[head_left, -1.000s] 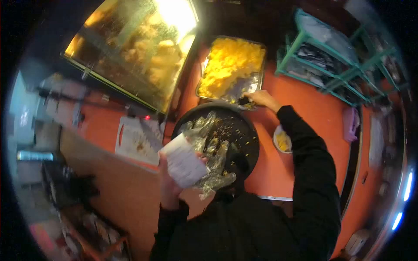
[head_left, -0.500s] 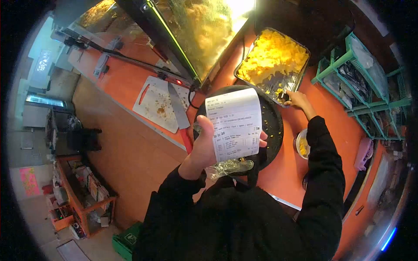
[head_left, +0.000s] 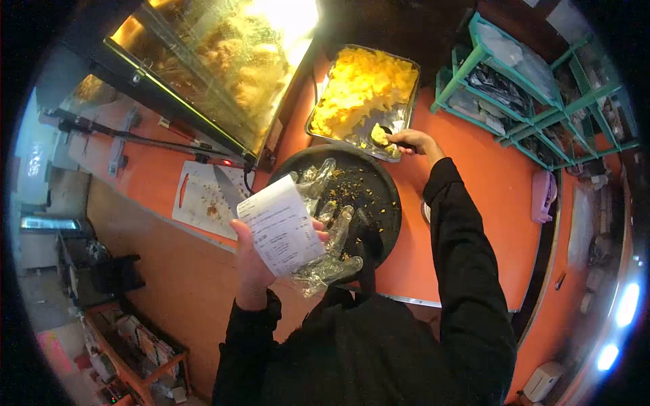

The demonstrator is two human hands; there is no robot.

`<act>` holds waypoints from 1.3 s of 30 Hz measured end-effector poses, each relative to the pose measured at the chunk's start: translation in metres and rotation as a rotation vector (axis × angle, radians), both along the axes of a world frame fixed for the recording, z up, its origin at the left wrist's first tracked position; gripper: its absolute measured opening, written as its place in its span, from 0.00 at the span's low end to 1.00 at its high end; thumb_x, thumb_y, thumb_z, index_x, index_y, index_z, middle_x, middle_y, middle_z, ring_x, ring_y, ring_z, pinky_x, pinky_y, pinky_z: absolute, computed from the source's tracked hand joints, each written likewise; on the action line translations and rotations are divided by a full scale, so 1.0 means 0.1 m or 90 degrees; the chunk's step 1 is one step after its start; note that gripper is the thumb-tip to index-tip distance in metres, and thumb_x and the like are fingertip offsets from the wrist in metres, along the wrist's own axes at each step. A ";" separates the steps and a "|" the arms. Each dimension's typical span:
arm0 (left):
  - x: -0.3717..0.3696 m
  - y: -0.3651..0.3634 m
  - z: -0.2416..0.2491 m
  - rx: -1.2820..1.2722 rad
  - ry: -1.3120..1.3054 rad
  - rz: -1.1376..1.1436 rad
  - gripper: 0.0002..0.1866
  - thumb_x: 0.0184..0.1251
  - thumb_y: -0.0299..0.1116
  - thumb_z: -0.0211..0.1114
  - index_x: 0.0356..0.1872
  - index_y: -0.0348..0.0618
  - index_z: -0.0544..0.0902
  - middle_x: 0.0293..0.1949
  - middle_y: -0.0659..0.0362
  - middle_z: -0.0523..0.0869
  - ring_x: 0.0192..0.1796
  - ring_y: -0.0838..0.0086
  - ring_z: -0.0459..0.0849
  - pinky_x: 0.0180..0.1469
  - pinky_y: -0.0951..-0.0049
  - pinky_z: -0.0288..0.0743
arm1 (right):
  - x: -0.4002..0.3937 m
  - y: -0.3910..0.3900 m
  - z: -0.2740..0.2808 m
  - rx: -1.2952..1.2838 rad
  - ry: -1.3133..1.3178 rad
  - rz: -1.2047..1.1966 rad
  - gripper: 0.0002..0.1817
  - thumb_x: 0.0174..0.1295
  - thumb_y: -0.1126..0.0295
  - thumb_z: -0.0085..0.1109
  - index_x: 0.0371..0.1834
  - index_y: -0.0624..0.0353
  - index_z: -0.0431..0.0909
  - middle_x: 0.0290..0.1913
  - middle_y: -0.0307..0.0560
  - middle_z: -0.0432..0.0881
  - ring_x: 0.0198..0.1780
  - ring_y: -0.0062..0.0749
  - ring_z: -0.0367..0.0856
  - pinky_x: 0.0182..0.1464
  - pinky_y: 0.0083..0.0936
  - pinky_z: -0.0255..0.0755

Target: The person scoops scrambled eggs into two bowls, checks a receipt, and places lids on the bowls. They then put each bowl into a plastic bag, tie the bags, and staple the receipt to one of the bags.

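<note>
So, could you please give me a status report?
Left hand holding printed slip. Right hand gripping dark utensil, yellow food on it, over tray. Clear plastic lying across black pan.

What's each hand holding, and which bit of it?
The left hand holds a printed paper slip by its side edges, between thumb and fingers. The right hand holds a dark scoop by its handle.
</note>
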State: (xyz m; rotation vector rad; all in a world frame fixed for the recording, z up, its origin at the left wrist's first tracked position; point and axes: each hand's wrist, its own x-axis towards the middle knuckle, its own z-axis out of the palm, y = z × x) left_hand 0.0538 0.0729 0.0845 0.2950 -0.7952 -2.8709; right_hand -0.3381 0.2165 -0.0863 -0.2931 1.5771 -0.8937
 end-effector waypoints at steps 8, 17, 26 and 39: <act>0.04 0.02 0.00 -0.012 -0.023 -0.006 0.50 0.49 0.73 0.38 0.61 0.37 0.55 0.47 0.37 0.72 0.48 0.41 0.73 0.48 0.45 0.69 | 0.24 1.03 0.79 -0.117 0.125 -0.007 0.17 0.59 0.53 0.52 0.27 0.56 0.71 0.11 0.34 0.67 0.08 0.11 0.59 0.09 0.11 0.52; -0.26 0.11 -0.10 -0.052 -0.103 -0.065 0.42 0.54 0.69 0.39 0.61 0.44 0.60 0.44 0.43 0.75 0.44 0.48 0.76 0.45 0.47 0.71 | 1.73 3.30 1.03 0.117 0.218 -0.282 0.15 0.55 0.58 0.57 0.30 0.61 0.75 0.10 0.37 0.69 0.07 0.16 0.64 0.09 0.12 0.56; -0.95 0.84 -0.04 -0.092 -0.046 -0.264 0.38 0.57 0.66 0.41 0.58 0.45 0.64 0.41 0.45 0.77 0.40 0.51 0.78 0.43 0.50 0.72 | 2.37 3.57 0.29 0.353 0.674 -0.429 0.24 0.54 0.58 0.56 0.53 0.51 0.65 0.27 0.49 0.79 0.22 0.36 0.78 0.23 0.32 0.70; -1.03 0.91 -0.13 -0.099 -0.060 -0.318 0.40 0.57 0.66 0.41 0.57 0.40 0.63 0.41 0.43 0.77 0.41 0.49 0.78 0.45 0.50 0.72 | 2.69 3.25 -0.01 0.412 1.007 -0.316 0.21 0.57 0.66 0.47 0.55 0.53 0.63 0.38 0.52 0.76 0.28 0.43 0.77 0.27 0.34 0.71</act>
